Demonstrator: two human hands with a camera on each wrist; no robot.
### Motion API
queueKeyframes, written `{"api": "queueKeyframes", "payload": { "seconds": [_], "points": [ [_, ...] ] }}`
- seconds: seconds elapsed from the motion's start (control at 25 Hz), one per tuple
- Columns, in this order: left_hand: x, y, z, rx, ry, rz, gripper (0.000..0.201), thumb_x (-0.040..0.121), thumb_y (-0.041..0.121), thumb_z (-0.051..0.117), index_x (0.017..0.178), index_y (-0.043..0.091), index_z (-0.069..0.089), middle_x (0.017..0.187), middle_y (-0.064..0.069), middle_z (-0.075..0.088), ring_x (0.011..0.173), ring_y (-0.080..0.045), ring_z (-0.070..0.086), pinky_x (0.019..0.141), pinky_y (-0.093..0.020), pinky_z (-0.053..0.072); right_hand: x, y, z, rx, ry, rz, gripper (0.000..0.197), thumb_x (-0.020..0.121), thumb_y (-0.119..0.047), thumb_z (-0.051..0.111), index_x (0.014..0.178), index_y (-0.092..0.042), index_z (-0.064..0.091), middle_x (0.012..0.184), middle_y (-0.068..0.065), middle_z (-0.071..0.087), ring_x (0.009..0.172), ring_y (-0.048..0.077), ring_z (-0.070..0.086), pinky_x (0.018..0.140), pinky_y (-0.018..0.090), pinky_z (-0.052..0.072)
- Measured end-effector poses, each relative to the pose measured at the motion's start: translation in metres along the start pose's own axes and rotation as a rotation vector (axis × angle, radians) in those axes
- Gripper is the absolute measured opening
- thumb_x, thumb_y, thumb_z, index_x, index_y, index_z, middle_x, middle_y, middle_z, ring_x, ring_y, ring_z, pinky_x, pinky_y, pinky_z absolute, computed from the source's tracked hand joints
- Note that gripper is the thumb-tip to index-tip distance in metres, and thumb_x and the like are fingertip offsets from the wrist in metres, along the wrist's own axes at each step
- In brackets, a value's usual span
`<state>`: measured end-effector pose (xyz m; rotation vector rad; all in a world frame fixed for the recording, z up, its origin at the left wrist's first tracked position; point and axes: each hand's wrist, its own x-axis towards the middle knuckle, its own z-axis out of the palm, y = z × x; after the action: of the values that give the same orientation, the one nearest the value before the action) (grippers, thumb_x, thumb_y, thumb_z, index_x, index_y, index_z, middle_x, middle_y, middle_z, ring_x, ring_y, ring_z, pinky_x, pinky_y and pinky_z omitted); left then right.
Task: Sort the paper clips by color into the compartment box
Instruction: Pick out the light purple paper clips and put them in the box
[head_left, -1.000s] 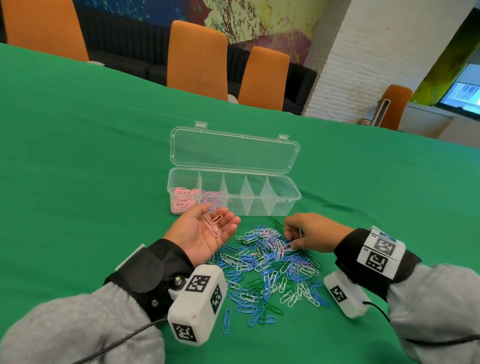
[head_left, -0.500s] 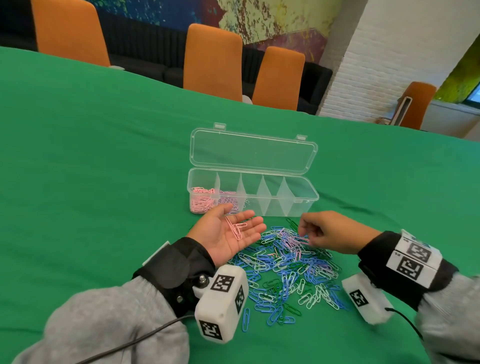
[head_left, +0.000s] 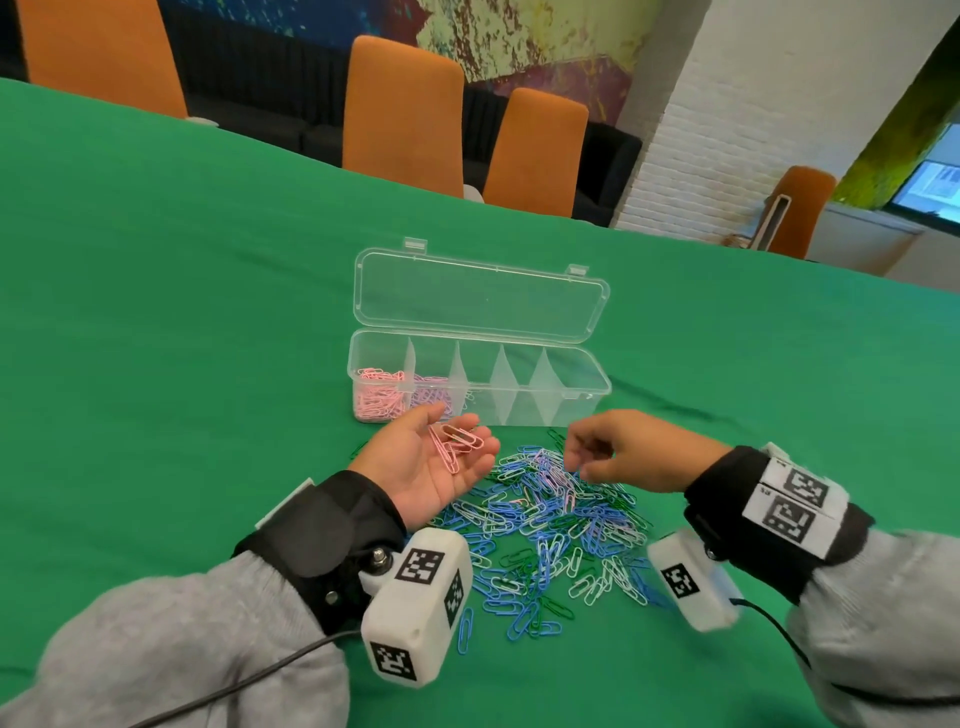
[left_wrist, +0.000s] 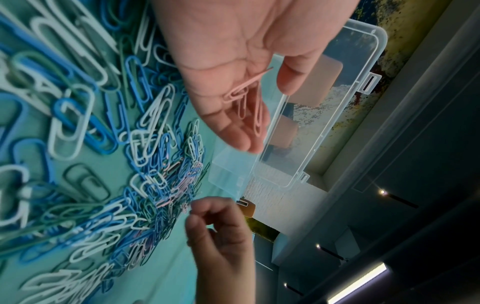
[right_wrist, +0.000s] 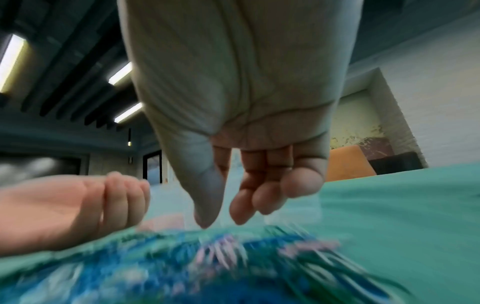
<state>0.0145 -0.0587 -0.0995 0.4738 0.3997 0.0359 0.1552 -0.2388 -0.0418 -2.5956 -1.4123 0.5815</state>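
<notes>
From the head, the left hand lies flat-fingered cradling pink clips near the compartment box, the left wrist shows them loose and liable to slide off, and the right wrist shows the right hand, fingertips apart, over the blurred pile.

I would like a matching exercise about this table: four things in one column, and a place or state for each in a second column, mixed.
Things:
1. pink clips
2. box lid
3. right hand
4. mixed pile

Places or states:
a. spread on the green cloth
b. above the pile, holding nothing
c. lying on the open left palm
d. standing open

Pairs: 1-c, 2-d, 3-b, 4-a
</notes>
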Motion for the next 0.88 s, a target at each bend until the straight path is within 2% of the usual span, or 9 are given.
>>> {"api": "queueKeyframes", "payload": {
  "seconds": [0.08, 0.16, 0.28, 0.36, 0.48, 0.64, 0.72, 0.8, 0.88],
  "points": [
    [0.001, 0.000, -0.001, 0.011, 0.027, 0.022, 0.031, 0.098, 0.024, 0.038, 0.083, 0.004, 0.055, 0.064, -0.009, 0.055, 0.049, -0.018, 0.059, 0.045, -0.024, 0.053, -0.002, 0.009, 0.012, -0.098, -0.086, 0.019, 0.021, 0.083, -0.010, 0.062, 0.086, -0.030, 0.062, 0.080, 0.001, 0.063, 0.066, 0.008, 0.050, 0.068, 0.025, 0.044],
    [0.001, 0.000, -0.001, 0.013, 0.030, 0.025, 0.030, 0.098, 0.023, 0.037, 0.083, 0.004, 0.056, 0.061, -0.007, 0.054, 0.047, -0.016, 0.058, 0.042, -0.021, 0.050, -0.001, 0.011, 0.019, -0.096, -0.088, -0.009, 0.019, 0.083, -0.011, 0.063, 0.089, -0.029, 0.063, 0.074, -0.002, 0.057, 0.064, 0.007, 0.047, 0.066, 0.024, 0.042],
    [0.001, 0.001, -0.001, 0.004, 0.020, 0.023, 0.030, 0.098, 0.021, 0.036, 0.087, 0.001, 0.056, 0.067, -0.012, 0.061, 0.051, -0.020, 0.063, 0.044, -0.023, 0.053, 0.002, 0.011, 0.024, -0.079, -0.046, -0.038, 0.016, 0.084, -0.013, 0.065, 0.096, -0.022, 0.059, 0.067, -0.007, 0.049, 0.059, 0.006, 0.043, 0.061, 0.022, 0.037],
    [0.000, 0.001, -0.001, 0.001, 0.009, 0.023, 0.030, 0.098, 0.022, 0.036, 0.089, 0.000, 0.056, 0.074, -0.016, 0.063, 0.056, -0.024, 0.066, 0.048, -0.026, 0.056, 0.005, 0.010, 0.024, -0.107, -0.033, -0.041, 0.018, 0.084, -0.016, 0.066, 0.096, -0.023, 0.055, 0.066, -0.008, 0.049, 0.058, 0.006, 0.043, 0.060, 0.022, 0.037],
    [0.000, 0.001, -0.002, 0.010, 0.006, 0.029, 0.029, 0.098, 0.021, 0.036, 0.091, 0.001, 0.056, 0.079, -0.017, 0.063, 0.059, -0.025, 0.067, 0.051, -0.028, 0.057, 0.009, 0.007, 0.023, -0.165, -0.050, -0.044, 0.017, 0.084, -0.021, 0.066, 0.092, -0.027, 0.053, 0.064, -0.009, 0.048, 0.057, 0.003, 0.042, 0.056, 0.019, 0.033],
    [-0.001, 0.001, -0.002, 0.015, 0.004, 0.029, 0.028, 0.098, 0.020, 0.036, 0.091, 0.001, 0.056, 0.079, -0.016, 0.063, 0.059, -0.025, 0.067, 0.052, -0.028, 0.057, 0.011, 0.003, 0.021, -0.222, -0.089, -0.031, 0.026, 0.086, -0.020, 0.065, 0.073, -0.030, 0.045, 0.064, -0.011, 0.047, 0.058, 0.001, 0.040, 0.055, 0.016, 0.032],
    [-0.001, 0.001, -0.002, 0.022, 0.005, 0.026, 0.029, 0.098, 0.020, 0.036, 0.091, 0.000, 0.056, 0.081, -0.017, 0.063, 0.061, -0.026, 0.068, 0.054, -0.029, 0.058, 0.011, 0.003, 0.020, -0.217, -0.122, -0.006, 0.027, 0.086, -0.018, 0.064, 0.069, -0.028, 0.044, 0.065, -0.011, 0.048, 0.058, 0.001, 0.041, 0.055, 0.015, 0.033],
    [-0.001, 0.001, -0.002, 0.044, 0.002, 0.014, 0.031, 0.097, 0.021, 0.036, 0.094, -0.001, 0.057, 0.088, -0.020, 0.064, 0.069, -0.029, 0.069, 0.058, -0.033, 0.058, 0.009, 0.001, 0.014, -0.162, -0.128, 0.010, 0.026, 0.086, -0.018, 0.065, 0.068, -0.026, 0.047, 0.064, -0.011, 0.049, 0.057, 0.001, 0.041, 0.056, 0.015, 0.033],
    [-0.001, -0.001, -0.001, 0.065, 0.000, -0.006, 0.034, 0.098, 0.024, 0.035, 0.098, -0.002, 0.057, 0.097, -0.023, 0.063, 0.082, -0.032, 0.066, 0.062, -0.036, 0.058, 0.008, -0.009, 0.004, -0.064, -0.061, -0.024, 0.023, 0.085, -0.018, 0.066, 0.070, -0.025, 0.051, 0.063, -0.011, 0.051, 0.054, 0.000, 0.041, 0.057, 0.016, 0.035]
  ]
}}
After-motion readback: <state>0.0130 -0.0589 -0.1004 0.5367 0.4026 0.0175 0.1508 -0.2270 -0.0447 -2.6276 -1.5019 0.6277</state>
